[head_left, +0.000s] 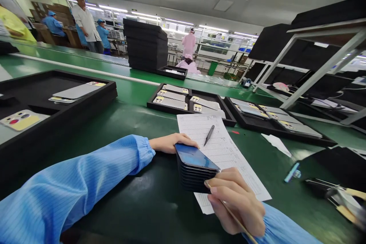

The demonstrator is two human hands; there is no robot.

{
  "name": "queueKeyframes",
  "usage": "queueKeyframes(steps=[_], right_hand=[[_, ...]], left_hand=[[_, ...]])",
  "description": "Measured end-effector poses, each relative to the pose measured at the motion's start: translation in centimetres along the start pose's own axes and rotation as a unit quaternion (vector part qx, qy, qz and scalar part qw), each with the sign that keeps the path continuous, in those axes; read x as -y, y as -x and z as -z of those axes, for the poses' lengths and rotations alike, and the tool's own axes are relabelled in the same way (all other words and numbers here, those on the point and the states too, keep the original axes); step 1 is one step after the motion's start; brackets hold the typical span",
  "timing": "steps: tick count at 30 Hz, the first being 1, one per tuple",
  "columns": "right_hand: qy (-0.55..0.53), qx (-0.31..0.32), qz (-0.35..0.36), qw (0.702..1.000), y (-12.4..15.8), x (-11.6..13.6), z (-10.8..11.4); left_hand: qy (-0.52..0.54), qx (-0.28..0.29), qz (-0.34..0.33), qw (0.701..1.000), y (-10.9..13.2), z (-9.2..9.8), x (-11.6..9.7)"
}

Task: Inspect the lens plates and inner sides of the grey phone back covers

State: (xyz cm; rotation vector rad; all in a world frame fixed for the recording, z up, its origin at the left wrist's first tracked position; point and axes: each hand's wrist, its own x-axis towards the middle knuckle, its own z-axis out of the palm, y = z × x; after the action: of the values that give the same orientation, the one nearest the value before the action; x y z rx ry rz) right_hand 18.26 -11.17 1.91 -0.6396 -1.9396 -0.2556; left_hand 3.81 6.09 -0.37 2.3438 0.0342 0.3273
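Observation:
My left hand [174, 143] grips the far left end of a stack of dark phone-shaped panels [197, 158], thumb lying along the top one. The top panel is glossy and reflects blue; the layers beneath show as thin dark edges. In my right hand [237, 200] a thin pale-brown stick [233, 217] is pinched between thumb and fingers. Its tip is at the stack's near right edge; exact contact I cannot make out. Under and beyond the stack lies a printed sheet [228, 148] with a dark pen-like tool [209, 135] on it.
Black foam trays [103, 95] at left, [194, 93] in the middle and a further tray [286, 129] at right hold pale phone-shaped plates. A tall stack of black foam [145, 45] stands behind. Several people are in the background. A metal shelf frame [323, 68] rises at right.

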Motion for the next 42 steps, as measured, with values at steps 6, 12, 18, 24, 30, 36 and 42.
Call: queueKeyframes(steps=[6,12,18,24,30,36,42], right_hand=[[0.041,0.044,0.028,0.998,0.0,0.9,-0.1],[0.046,0.053,-0.010,0.997,0.2,0.7,-0.3],[0.053,0.113,0.021,0.992,1.1,0.4,-0.7],[0.049,0.167,0.008,0.985,1.9,0.8,-1.0],[0.036,0.163,0.025,0.986,2.2,0.8,-1.3],[0.022,0.152,0.021,0.988,2.1,0.8,-1.2],[0.027,0.165,0.006,0.986,2.2,1.1,-1.2]], left_hand=[[-0.016,-0.009,0.007,1.000,0.1,0.2,0.4],[-0.044,-0.014,0.005,0.999,0.5,0.7,1.2],[-0.067,0.009,-0.001,0.998,0.5,1.2,1.6],[-0.135,0.025,-0.023,0.990,0.4,1.4,2.1],[-0.164,0.022,-0.029,0.986,0.4,1.3,2.4],[-0.152,0.021,-0.031,0.988,0.3,1.3,2.2],[-0.151,0.017,-0.036,0.988,0.3,1.3,2.3]])
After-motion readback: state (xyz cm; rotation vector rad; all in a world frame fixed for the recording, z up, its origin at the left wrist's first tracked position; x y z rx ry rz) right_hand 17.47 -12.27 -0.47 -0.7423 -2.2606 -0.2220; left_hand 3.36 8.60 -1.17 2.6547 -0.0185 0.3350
